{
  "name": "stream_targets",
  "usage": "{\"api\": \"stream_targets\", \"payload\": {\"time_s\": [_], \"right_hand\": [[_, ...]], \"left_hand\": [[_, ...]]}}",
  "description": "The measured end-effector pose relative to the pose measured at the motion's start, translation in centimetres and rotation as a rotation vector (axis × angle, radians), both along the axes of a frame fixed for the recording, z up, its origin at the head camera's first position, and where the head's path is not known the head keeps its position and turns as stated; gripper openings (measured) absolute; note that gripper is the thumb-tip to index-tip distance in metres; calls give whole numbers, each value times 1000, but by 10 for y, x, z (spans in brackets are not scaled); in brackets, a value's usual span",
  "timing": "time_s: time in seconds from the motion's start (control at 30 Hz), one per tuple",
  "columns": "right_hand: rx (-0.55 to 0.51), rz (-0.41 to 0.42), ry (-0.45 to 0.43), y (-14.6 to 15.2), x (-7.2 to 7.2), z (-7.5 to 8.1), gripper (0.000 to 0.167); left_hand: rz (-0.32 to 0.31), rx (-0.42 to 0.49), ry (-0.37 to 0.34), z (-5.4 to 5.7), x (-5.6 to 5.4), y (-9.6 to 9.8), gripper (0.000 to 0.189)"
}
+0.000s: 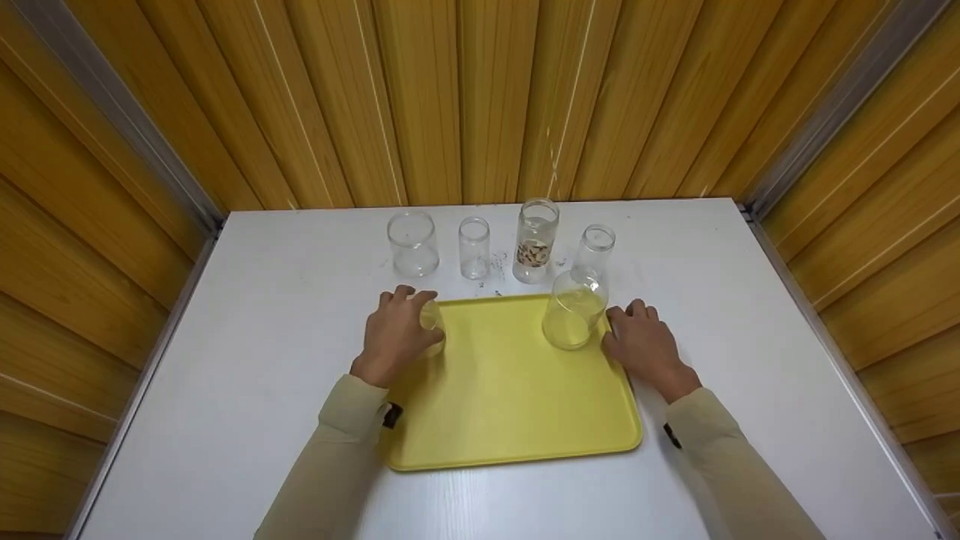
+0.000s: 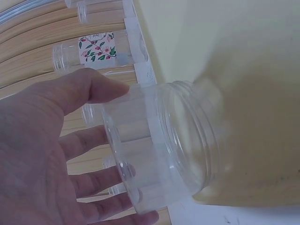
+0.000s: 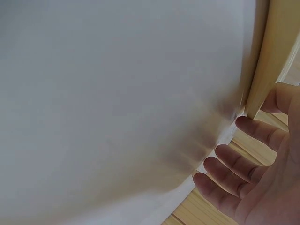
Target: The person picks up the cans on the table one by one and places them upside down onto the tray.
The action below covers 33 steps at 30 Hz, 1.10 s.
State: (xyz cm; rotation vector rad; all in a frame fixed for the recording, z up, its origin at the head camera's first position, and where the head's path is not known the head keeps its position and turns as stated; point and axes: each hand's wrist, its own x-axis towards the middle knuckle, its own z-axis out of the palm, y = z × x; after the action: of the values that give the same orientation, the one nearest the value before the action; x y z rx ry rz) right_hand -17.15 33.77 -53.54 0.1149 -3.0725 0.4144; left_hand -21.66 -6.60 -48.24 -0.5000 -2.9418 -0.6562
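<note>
My left hand (image 1: 401, 334) grips a clear plastic jar (image 2: 145, 150) between thumb and fingers. Its threaded mouth points toward the yellow tray (image 1: 517, 390), at the tray's far left part. The fingers hide much of this jar in the head view. At the tray's right edge, my right hand (image 1: 645, 345) has spread, slightly bent fingers, with thumb and index finger close to the rim. Whether they touch the rim is hard to tell. Beside that hand, a larger clear jar (image 1: 574, 315) stands on the tray's far right part.
Beyond the tray on the white table (image 1: 285, 300) stand a wide clear jar (image 1: 412, 247), a narrow one (image 1: 474, 251), a tall one with a patterned label (image 1: 534, 253) and another small one (image 1: 596, 247). Wood-look panels (image 1: 420, 97) enclose the table's back and sides.
</note>
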Motion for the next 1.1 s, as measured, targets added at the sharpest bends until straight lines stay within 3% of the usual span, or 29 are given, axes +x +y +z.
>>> {"api": "stream_targets", "payload": {"time_s": [1.1], "right_hand": [[-7,3,16,-1,1,-1,38]], "left_hand": [[-6,-6,-11,-4,-3,-2,56]]}}
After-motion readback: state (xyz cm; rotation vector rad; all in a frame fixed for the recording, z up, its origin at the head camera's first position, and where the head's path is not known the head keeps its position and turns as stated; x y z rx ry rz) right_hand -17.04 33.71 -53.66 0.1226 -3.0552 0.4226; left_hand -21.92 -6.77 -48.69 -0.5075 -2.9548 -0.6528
